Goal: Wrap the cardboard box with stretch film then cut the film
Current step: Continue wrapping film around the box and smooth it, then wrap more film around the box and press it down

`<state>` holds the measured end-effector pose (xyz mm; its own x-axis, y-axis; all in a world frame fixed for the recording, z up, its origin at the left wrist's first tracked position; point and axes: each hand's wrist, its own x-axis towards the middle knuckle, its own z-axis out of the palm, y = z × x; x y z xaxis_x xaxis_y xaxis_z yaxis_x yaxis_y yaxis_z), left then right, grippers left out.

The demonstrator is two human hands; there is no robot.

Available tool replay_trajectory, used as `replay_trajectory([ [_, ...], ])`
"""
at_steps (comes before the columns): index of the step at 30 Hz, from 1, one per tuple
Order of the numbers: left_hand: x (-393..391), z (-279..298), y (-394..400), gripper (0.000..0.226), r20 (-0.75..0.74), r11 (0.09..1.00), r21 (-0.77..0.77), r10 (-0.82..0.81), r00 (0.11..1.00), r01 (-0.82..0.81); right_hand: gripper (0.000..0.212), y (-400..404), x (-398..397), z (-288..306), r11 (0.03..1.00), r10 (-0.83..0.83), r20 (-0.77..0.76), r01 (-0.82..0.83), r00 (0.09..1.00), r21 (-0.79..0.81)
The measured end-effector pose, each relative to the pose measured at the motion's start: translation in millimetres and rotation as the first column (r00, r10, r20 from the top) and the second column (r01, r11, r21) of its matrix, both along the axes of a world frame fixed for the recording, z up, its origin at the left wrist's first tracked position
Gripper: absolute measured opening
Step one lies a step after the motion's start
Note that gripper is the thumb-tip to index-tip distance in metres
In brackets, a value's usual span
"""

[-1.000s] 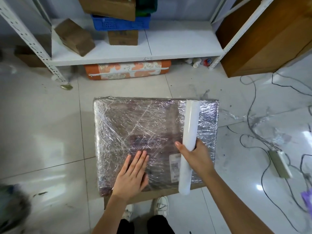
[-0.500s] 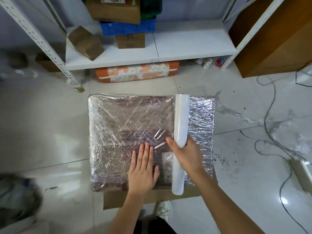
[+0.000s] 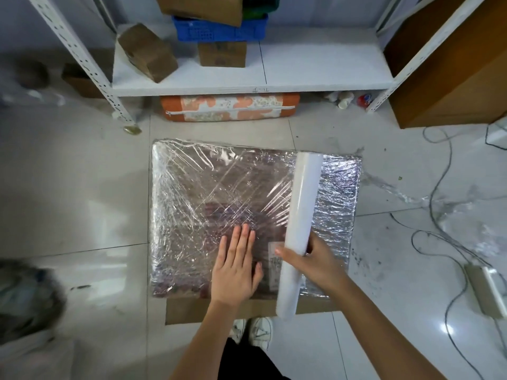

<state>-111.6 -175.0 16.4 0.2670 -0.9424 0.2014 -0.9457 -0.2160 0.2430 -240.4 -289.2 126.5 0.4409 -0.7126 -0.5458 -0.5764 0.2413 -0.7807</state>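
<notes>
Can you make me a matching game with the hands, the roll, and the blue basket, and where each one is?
Things:
1. left hand
2. right hand
3. film roll
4. blue basket

Places or states:
A. sits on the white shelf
B. lies flat on the wrapped box
C. grips the roll
D. lies across the box's right part

Pairs: 1-B, 2-C, 3-D, 4-A
</notes>
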Motion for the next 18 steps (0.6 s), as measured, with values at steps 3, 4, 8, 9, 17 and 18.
replay_trajectory([
  [3,-0.1,2.7,2.0,0.061,-0.018,1.000,0.008,-0.006,1.000,0.006,0.023,3.4,2.0,0.6,0.999,-0.045,-0.003,0.045,0.999,-0.007],
  [4,-0.5,4.1,2.5,0.061,-0.025,1.000,0.018,-0.004,1.000,0.004,0.024,2.7,2.5,0.7,0.998,-0.060,-0.015,0.059,0.998,-0.023],
  [8,0.4,6.4,0.4,0.061,-0.037,0.999,0.040,-0.003,0.999,0.005,0.027,-7.1,-3.1,5.5,0.998,-0.021,-0.088,0.015,0.996,-0.068],
  [9,0.7,6.3,-0.1,0.061,-0.039,0.999,0.040,-0.004,0.999,0.006,0.028,-10.0,-6.3,7.1,0.997,-0.030,-0.104,0.022,0.994,-0.076],
  [17,-4.3,7.2,6.0,0.060,-0.039,0.999,0.041,-0.004,0.999,0.005,0.043,-15.6,-23.3,-4.4,0.970,-0.187,-0.296,0.130,0.937,-0.204],
  [18,-5.6,10.6,6.4,0.060,-0.030,0.998,0.055,0.012,0.999,-0.010,0.042,-14.9,-23.1,-5.8,0.968,-0.198,-0.295,0.139,0.935,-0.209],
])
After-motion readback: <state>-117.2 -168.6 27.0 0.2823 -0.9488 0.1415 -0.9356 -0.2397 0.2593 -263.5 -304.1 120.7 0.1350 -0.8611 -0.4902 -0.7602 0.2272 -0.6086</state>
